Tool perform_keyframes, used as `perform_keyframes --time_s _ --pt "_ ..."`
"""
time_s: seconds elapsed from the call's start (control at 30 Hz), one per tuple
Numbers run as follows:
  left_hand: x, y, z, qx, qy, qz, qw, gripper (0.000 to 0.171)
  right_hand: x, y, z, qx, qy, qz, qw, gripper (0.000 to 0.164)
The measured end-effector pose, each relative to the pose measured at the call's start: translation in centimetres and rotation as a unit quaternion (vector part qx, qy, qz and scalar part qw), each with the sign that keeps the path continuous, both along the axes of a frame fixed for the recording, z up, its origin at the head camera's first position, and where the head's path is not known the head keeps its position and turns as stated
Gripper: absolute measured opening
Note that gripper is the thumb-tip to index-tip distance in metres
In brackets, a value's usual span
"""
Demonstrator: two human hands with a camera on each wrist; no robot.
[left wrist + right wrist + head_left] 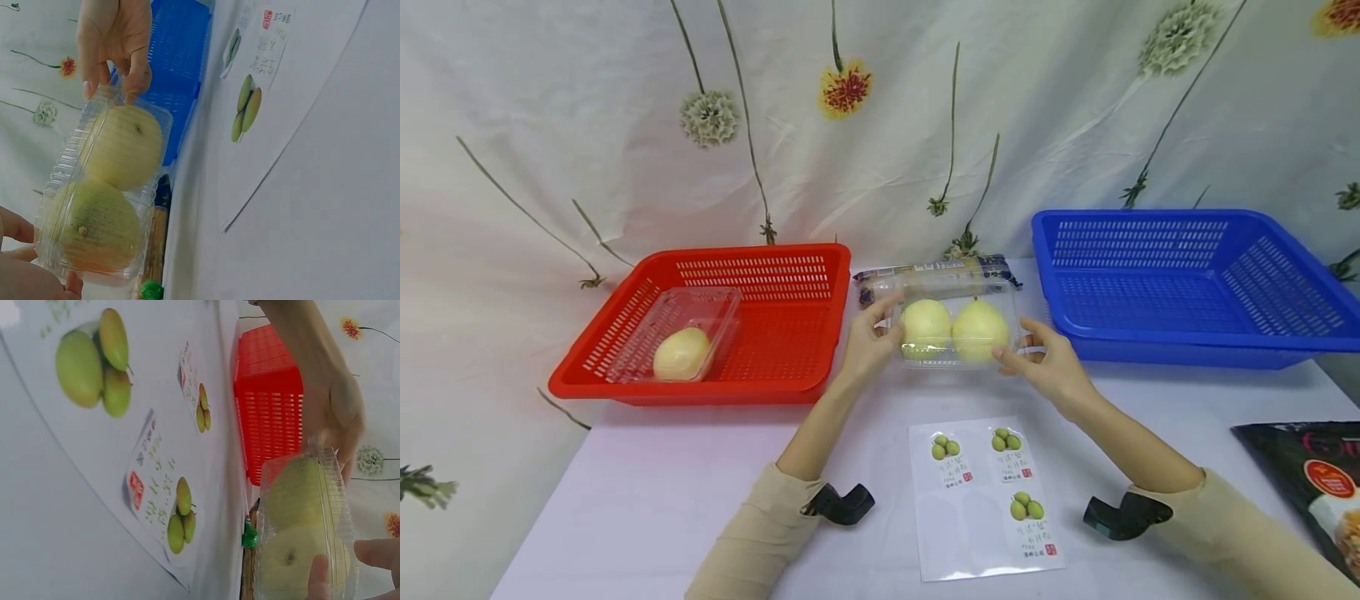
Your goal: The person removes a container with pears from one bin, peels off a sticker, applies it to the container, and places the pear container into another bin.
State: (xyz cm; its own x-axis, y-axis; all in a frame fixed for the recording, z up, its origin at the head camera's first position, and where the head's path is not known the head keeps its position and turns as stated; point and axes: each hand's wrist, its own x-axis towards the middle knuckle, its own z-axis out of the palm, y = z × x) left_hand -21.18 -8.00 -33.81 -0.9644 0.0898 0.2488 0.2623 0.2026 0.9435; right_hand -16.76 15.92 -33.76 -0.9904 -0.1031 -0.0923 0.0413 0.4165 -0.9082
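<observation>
A clear plastic clamshell box [953, 364] holds two round yellow-green pears [927, 330], side by side. My left hand [867, 343] grips its left end, and my right hand [1054, 367] holds the right end between thumb and fingers. Seen from the left wrist, the ribbed lid lies over the pears [122, 147], with the box held at both ends. The right wrist view has my right thumb and a finger across the near end of the box [303, 487]. In front of me on the table lies a sheet of labels [943, 533] printed with green fruit.
At left stands a red basket [782, 350] with another clear box [700, 304] holding one pale fruit [682, 354]. A blue basket [1142, 308] stands at right. Behind the box lies a long dark-ended packet [992, 267]; a black printed bag [1300, 467] lies at the right edge.
</observation>
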Motion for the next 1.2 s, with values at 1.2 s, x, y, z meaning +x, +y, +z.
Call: perform_keyframes --time_s 1.2 --pt "2.3 -0.2 -3.2 -0.197 0.094 0.003 0.9758 0.042 1.1 1.1 -2.7 0.104 0.067 0.04 0.992 0.078"
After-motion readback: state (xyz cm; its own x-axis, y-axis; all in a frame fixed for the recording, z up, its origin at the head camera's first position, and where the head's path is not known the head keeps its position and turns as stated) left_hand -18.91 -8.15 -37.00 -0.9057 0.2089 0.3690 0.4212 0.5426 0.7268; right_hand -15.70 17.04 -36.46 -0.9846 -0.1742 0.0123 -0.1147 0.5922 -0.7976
